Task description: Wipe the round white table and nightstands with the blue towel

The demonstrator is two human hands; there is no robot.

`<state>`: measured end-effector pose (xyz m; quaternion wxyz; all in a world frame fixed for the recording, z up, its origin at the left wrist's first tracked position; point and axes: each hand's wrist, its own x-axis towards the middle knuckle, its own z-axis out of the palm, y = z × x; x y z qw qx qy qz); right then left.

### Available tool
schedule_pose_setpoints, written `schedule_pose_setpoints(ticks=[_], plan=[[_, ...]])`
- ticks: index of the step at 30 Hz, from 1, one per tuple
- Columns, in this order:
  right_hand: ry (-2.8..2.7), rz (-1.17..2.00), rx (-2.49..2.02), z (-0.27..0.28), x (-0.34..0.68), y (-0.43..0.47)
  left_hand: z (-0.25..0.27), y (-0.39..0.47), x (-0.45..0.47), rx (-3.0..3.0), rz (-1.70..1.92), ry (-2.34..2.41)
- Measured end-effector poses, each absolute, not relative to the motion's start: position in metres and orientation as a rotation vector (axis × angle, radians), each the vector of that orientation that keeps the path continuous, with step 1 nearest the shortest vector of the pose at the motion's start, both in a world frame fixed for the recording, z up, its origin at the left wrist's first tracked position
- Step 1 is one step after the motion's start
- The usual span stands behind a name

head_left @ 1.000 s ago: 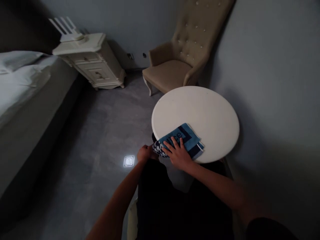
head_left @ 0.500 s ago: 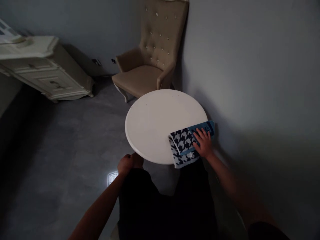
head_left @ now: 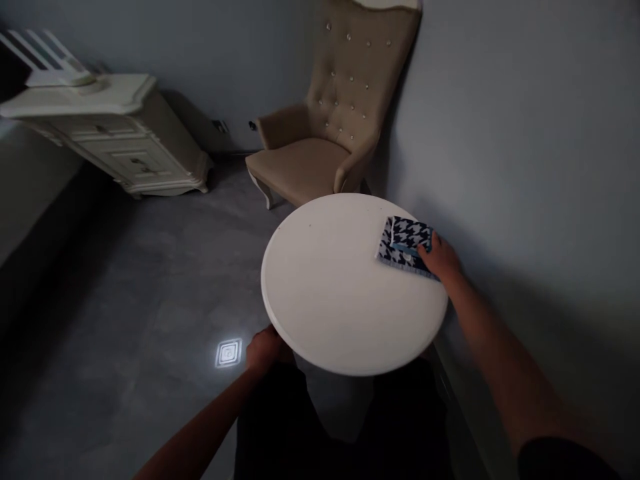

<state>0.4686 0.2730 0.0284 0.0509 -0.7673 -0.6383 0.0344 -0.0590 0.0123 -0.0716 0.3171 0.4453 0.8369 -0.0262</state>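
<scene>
A round white table point(head_left: 330, 287) stands before me, a few small dark specks on its top. Near its right rim lies a folded towel point(head_left: 407, 235) in a black-and-white houndstooth pattern with blue parts. My right hand point(head_left: 443, 257) holds the towel down from its right end, thumb towards the middle and the other fingers partly hidden behind. Low at the table's front left edge is my left hand point(head_left: 264, 348), curled beside my knee. Its fingers are mostly hidden by the rim and shadow, so I cannot tell whether they grip the table.
Behind the table is a tan buttoned armchair point(head_left: 305, 163), close to the grey wall point(head_left: 525, 133) on the right. A cream cabinet point(head_left: 135, 143) at the left carries a white device with upright antennas point(head_left: 60, 67). A bright square pattern point(head_left: 229, 353) shows on the floor.
My right hand has moved the towel farther across the table, away from me, and its fingers are less spread. My left hand stays low by the rim. The view has shifted left.
</scene>
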Motion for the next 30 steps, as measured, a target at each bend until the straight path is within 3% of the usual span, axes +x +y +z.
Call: schedule_pose_setpoints(ticks=[8,17,22,30], plan=[[-1.926,0.122,-2.371,0.040,0.389,0.404,-0.059,0.020,-0.072,1.125,-0.080,2.150],[-2.227,0.040,-1.988,0.032,0.209,0.472,-0.068,0.019,-0.085,1.096,-0.025,2.158],[-2.462,0.148,-1.651,0.032,0.085,0.438,-0.079,0.017,-0.090,1.118,0.007,2.173],[-2.861,0.239,-1.156,0.028,-0.047,0.278,-0.067,0.013,-0.087,1.132,0.006,2.188]])
